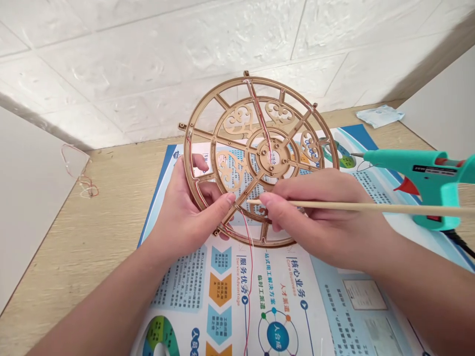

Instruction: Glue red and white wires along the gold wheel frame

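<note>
My left hand (pixel 189 212) grips the lower left rim of a round, gold-coloured openwork frame (pixel 218 185) with spokes, rings and scroll ornaments. The frame is held up at a tilt above printed paper. Between the thumb and fingers of my right hand (pixel 319 212) is a thin wooden stick (pixel 345 205), its pointed tip close to a lower spoke near my left thumb. Whether the tip touches the spoke I cannot tell. A red and a white wire (pixel 250 247) hang from that spoke onto the paper. More wire runs along the upper spoke and the left rim.
A turquoise glue gun (pixel 419 170) lies at the right, nozzle pointing left. Printed posters (pixel 282 277) cover the wooden table (pixel 111 198). Loose wires (pixel 89 187) lie at the left, a small white packet (pixel 380 116) at the back right. A white brick-patterned wall (pixel 166 59) stands behind.
</note>
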`<state>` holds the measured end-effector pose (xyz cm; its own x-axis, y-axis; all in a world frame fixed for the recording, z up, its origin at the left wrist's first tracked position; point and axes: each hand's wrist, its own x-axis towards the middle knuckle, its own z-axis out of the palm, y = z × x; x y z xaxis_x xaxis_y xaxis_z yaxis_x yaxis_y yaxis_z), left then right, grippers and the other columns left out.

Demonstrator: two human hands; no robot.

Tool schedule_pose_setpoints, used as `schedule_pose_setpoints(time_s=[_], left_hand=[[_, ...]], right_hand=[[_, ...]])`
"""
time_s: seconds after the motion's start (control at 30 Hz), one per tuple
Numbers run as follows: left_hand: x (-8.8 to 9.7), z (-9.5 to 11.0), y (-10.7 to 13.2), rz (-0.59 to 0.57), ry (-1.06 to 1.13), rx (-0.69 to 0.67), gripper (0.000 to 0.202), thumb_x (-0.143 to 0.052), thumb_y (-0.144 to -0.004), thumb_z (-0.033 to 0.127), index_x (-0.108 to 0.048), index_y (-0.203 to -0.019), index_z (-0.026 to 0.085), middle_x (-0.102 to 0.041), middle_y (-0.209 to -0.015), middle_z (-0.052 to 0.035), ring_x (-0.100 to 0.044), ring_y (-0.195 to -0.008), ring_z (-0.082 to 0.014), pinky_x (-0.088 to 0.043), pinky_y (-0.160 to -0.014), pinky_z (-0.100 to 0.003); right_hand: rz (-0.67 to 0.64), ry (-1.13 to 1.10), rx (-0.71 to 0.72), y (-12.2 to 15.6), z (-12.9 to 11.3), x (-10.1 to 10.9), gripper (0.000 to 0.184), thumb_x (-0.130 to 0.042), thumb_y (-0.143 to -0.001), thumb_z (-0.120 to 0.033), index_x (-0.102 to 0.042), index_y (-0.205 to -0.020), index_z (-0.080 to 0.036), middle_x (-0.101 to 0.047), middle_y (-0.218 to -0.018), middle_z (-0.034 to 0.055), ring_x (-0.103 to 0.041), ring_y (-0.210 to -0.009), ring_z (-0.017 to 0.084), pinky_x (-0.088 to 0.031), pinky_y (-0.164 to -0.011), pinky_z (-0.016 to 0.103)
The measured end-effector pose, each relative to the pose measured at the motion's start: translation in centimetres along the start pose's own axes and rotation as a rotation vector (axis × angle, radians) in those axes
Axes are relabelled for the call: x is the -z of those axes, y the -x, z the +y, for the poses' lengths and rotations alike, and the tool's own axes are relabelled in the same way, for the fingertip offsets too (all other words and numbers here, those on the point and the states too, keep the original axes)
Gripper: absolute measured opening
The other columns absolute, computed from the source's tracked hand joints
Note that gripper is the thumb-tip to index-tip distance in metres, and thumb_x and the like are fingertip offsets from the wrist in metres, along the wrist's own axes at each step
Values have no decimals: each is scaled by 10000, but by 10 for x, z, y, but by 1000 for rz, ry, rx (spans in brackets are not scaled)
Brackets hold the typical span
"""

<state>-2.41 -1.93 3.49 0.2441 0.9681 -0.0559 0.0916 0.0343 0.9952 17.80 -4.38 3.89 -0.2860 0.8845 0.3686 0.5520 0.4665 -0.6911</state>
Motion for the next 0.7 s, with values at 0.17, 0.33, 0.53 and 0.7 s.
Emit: schedule_pose_setpoints(time_s=[0.17,0.33,0.53,0.7], left_hand=[[5,-4,-4,-26,16,9,502,-837,-831,251,-392,-1058,295,-681,-580,85,-614,-401,-169,-543,-385,-281],[11,-9,-7,-71,21,-9,548,-876,-800,256,-399,-1067,302,-703,-609,69,-647,-424,-195,-541,-368,-285],[11,-9,-5,-111,19,-37,481,-811,-877,288,-375,-1079,308,-692,-607,76,-664,-421,-195,-533,-365,-264],[10,-11,-3,-171,43,-117,455,-759,-933,290,-334,-1091,331,-668,-583,114,-627,-380,-166,-517,-356,-236]], right_hand=[[-70,-14,-59,1,-2,-1,309,-613,-929,-194,-588,-621,-187,-523,-524,-53,-429,-459,61,-291,-455,245],[-126,-31,-89,-2,-5,4,353,-633,-944,-188,-579,-595,-182,-474,-496,-62,-395,-445,54,-258,-428,239],[-204,-56,-113,-5,-9,10,436,-641,-966,-187,-486,-558,-176,-377,-486,-69,-331,-433,45,-209,-385,224],[-203,-80,-116,-4,-11,11,462,-649,-951,-146,-430,-545,-164,-343,-486,-69,-303,-438,34,-193,-371,203]])
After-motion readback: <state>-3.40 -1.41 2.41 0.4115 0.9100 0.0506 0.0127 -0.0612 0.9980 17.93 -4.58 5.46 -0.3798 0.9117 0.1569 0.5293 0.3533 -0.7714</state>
